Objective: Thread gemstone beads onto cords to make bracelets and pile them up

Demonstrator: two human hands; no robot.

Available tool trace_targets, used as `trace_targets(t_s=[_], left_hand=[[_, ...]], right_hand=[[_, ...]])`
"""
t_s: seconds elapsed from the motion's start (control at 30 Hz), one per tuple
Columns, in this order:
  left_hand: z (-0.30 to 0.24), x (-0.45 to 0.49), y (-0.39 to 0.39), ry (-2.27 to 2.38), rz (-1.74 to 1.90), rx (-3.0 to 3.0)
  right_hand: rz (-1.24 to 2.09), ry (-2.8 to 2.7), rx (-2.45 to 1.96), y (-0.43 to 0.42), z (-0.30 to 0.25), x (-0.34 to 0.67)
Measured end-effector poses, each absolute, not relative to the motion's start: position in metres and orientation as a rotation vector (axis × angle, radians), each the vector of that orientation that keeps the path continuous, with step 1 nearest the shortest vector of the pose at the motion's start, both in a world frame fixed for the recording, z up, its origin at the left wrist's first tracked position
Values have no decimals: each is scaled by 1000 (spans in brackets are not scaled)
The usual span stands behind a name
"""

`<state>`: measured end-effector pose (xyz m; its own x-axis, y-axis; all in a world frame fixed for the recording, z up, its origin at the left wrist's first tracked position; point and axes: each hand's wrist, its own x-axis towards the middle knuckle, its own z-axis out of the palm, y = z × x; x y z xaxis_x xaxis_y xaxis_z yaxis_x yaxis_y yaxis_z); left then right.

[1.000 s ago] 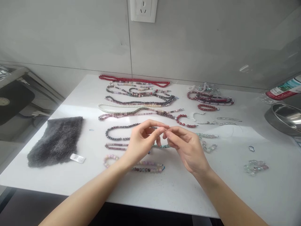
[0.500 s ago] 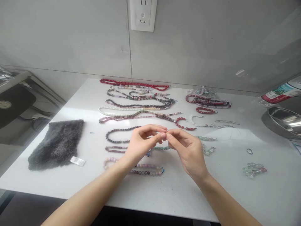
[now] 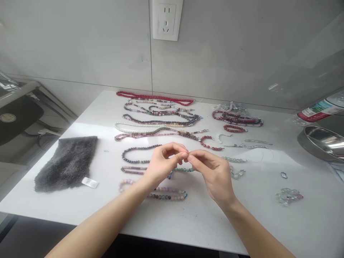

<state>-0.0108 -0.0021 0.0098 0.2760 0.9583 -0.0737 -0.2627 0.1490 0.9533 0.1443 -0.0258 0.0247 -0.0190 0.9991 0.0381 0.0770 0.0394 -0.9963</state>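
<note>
My left hand (image 3: 162, 165) and my right hand (image 3: 213, 172) meet fingertip to fingertip above the white table (image 3: 204, 218), both pinched on something too small to make out. Under them lie bead strands: a dark one (image 3: 135, 153) to the left, a teal-green one (image 3: 184, 169) directly beneath, a pale pink and purple one (image 3: 166, 193) nearer me. A short red bead piece (image 3: 208, 141) lies just beyond my right hand.
Several long bead strings (image 3: 158, 120) lie in rows at the back, topped by a red one (image 3: 154, 96). More beads (image 3: 236, 118) sit at the back right, a clear cluster (image 3: 288, 195) at right. A grey fuzzy cloth (image 3: 67, 163) lies left, a steel bowl (image 3: 322, 143) far right.
Both hands stay pinched together and have shifted slightly left. The view has tilted a little, so the table sits lower in the frame.
</note>
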Motion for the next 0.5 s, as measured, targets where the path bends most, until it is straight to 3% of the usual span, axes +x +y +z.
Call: trace_targets(t_s=[0.5], left_hand=[[6,-6,-5,822,1041,933]], right_hand=[[1146,-1206,-1198,-26,17,142]])
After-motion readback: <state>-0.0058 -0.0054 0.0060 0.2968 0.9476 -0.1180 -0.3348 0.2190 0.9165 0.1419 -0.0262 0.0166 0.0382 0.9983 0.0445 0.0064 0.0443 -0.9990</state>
